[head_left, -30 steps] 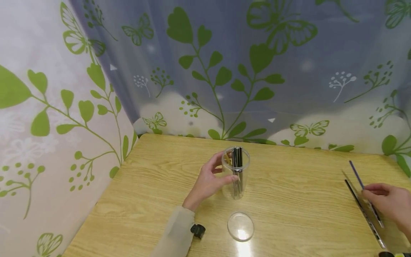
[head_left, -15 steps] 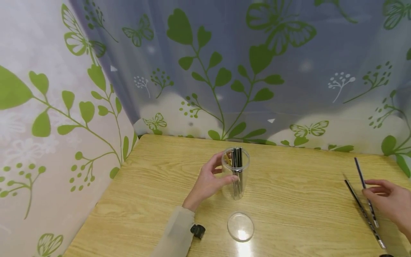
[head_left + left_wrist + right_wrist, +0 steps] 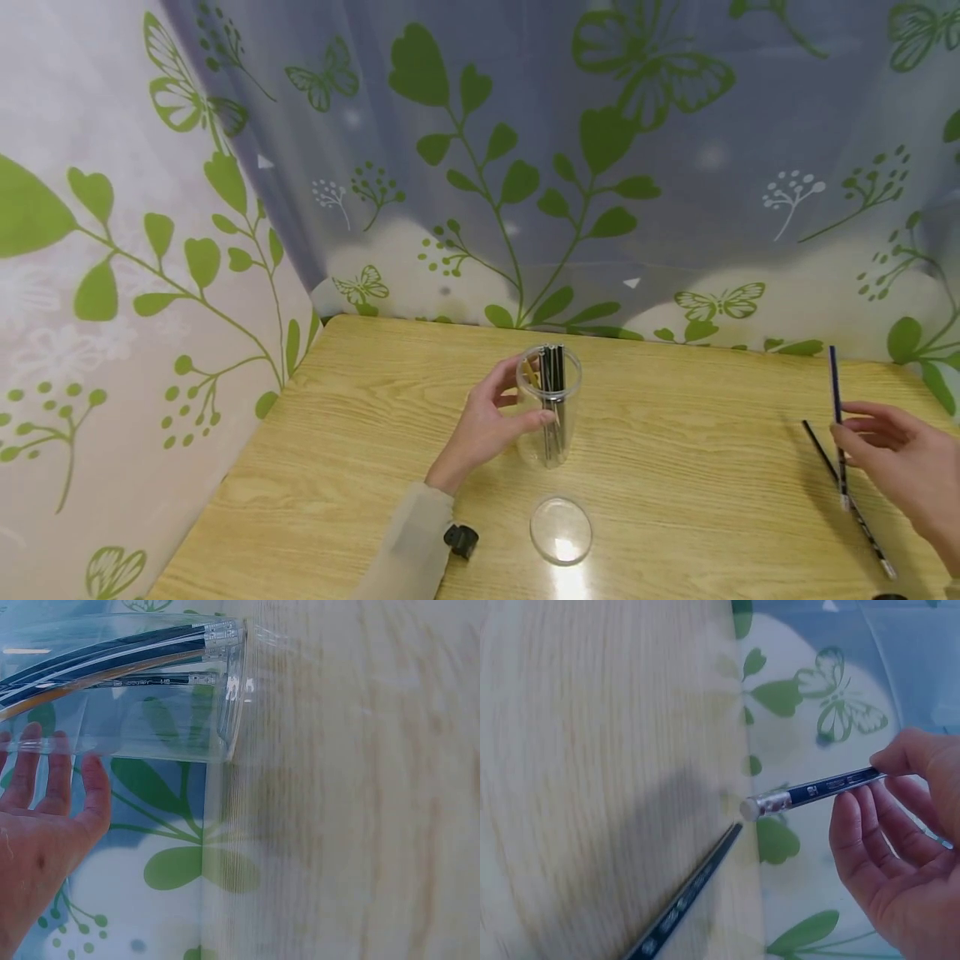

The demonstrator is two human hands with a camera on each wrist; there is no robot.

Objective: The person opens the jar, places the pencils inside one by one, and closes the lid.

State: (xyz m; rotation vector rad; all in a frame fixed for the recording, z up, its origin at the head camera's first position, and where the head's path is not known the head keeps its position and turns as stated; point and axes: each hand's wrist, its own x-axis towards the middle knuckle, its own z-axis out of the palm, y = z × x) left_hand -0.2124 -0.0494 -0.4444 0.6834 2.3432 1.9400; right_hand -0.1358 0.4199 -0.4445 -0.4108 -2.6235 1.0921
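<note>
My left hand [image 3: 483, 429] grips a clear plastic jar [image 3: 572, 417] standing upright on the table, its thumb on the near side. Several dark pencils and a yellowish one stand in the jar; the left wrist view shows these pencils [image 3: 150, 652] with their eraser ends at the bottom. At the right, my right hand [image 3: 900, 467] pinches a dark blue pencil [image 3: 835, 379] between thumb and fingers. Its silver ferrule and pale eraser [image 3: 750, 808] point down, off the table. Below it lies another dark pencil [image 3: 866, 529], flat on the wood.
A round clear lid [image 3: 561, 531] lies on the wood-grain table [image 3: 675, 467] in front of the jar. Behind the table hangs a leaf-and-butterfly patterned curtain [image 3: 697, 208], and a similar patterned cloth [image 3: 120, 400] borders the left side.
My right hand has lifted the blue pencil off the table, moved it slightly left and turned it more upright. The left hand and jar stay put.
</note>
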